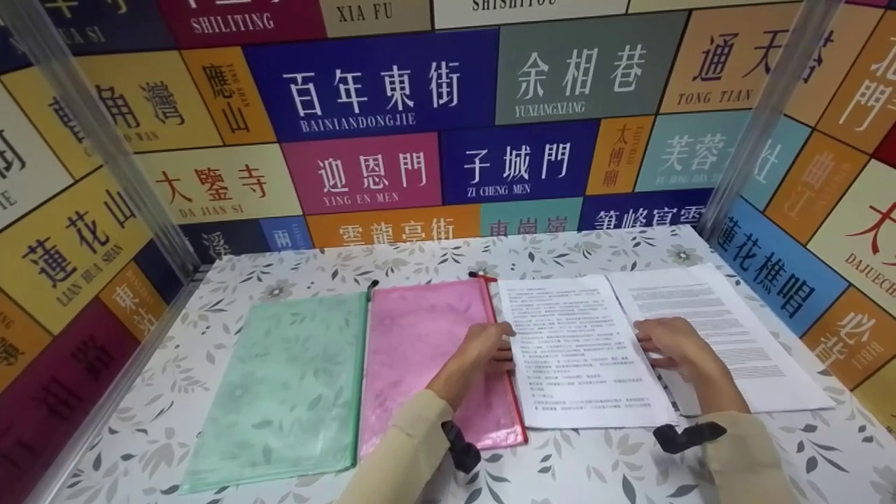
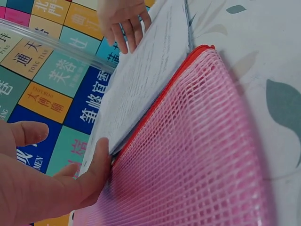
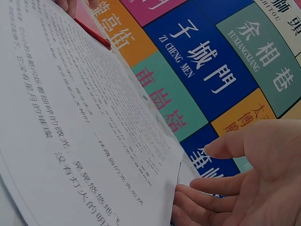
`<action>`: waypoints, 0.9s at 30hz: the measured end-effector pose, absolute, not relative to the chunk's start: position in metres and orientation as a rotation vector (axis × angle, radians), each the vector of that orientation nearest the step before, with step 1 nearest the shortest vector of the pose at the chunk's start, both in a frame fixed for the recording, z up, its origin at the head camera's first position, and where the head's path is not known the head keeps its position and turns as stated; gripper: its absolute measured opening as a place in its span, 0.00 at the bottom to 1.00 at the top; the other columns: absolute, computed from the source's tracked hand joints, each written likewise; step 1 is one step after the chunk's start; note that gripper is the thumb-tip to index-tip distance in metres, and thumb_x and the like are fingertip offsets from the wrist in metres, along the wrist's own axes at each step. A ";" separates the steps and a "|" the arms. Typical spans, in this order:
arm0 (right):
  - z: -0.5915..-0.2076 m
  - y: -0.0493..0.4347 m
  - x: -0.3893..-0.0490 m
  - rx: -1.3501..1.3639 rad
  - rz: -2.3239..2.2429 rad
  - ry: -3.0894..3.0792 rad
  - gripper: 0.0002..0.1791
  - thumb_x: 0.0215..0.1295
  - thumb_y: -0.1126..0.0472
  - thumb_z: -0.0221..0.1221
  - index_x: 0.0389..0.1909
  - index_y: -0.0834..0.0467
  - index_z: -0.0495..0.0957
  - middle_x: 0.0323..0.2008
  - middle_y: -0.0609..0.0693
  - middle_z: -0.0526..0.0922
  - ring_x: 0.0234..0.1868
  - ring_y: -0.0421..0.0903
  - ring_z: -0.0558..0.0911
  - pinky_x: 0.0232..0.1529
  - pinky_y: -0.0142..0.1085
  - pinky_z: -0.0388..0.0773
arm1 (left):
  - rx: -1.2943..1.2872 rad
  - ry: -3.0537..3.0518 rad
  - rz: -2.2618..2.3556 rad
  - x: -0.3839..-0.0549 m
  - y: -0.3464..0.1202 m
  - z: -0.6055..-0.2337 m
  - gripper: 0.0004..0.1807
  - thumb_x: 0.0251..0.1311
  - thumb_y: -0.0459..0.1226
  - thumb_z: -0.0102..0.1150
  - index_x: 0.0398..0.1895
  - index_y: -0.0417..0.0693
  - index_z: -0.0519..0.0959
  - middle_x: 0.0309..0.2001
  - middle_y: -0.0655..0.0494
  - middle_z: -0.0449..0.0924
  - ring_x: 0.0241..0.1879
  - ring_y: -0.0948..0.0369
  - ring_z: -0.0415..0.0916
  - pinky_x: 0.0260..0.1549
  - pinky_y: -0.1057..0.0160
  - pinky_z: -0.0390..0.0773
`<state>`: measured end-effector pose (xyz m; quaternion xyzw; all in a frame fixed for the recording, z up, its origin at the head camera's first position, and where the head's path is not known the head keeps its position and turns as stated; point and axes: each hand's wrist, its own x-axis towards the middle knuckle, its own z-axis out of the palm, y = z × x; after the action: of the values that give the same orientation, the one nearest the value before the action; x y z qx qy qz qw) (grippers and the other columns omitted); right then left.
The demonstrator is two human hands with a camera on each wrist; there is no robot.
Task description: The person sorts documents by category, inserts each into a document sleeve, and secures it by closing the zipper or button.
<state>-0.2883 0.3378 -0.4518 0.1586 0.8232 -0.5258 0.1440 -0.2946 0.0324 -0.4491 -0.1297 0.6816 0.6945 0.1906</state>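
A printed paper stack lies between the two hands. My left hand is at its left edge, over the red-zipped side of a pink mesh zip folder; its fingers touch the stack's side, and the left wrist view shows the thumb apart. At the opposite edge is my right hand, fingertips against the paper and thumb held away in the right wrist view. Under and beside that hand lies a second printed paper stack. The lower fingers of both hands are partly hidden.
Left of the pink folder lies a green zip folder with a dark pull tab at its top corner. A leaf-patterned cloth covers the table. Colourful lettered panels stand behind, with clear posts at the back corners.
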 end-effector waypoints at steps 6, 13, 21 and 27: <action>-0.450 0.336 -0.288 0.480 -1.508 2.374 0.39 0.75 0.48 0.49 0.74 0.73 0.54 0.65 0.63 0.72 0.65 0.56 0.74 0.53 0.38 0.78 | -0.370 1.887 2.002 -0.296 0.032 -0.454 0.20 0.56 0.34 0.55 0.52 0.32 0.77 0.44 0.42 0.84 0.37 0.56 0.84 0.44 0.59 0.85; -0.448 0.334 -0.289 0.519 -1.492 2.374 0.37 0.74 0.48 0.51 0.72 0.71 0.59 0.58 0.58 0.79 0.58 0.49 0.78 0.48 0.35 0.78 | -0.341 1.859 2.049 -0.295 0.031 -0.461 0.13 0.54 0.29 0.55 0.42 0.31 0.75 0.38 0.43 0.84 0.32 0.58 0.85 0.40 0.61 0.86; -0.450 0.333 -0.290 0.505 -1.513 2.365 0.35 0.73 0.48 0.52 0.71 0.69 0.62 0.52 0.52 0.83 0.51 0.44 0.80 0.46 0.34 0.78 | -0.225 1.980 1.930 -0.293 0.038 -0.466 0.18 0.54 0.24 0.56 0.50 0.30 0.78 0.32 0.43 0.86 0.27 0.57 0.85 0.32 0.59 0.87; -0.450 0.333 -0.290 0.489 -1.530 2.368 0.34 0.73 0.49 0.52 0.70 0.68 0.65 0.48 0.50 0.85 0.47 0.42 0.81 0.44 0.34 0.78 | -0.198 2.000 1.938 -0.293 0.039 -0.467 0.25 0.54 0.21 0.53 0.58 0.33 0.77 0.35 0.39 0.87 0.27 0.54 0.86 0.26 0.58 0.86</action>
<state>-0.2898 0.3330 -0.4503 0.1694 0.8195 -0.5294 0.1398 -0.2928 0.0395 -0.4674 -0.0699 0.7055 0.6835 0.1739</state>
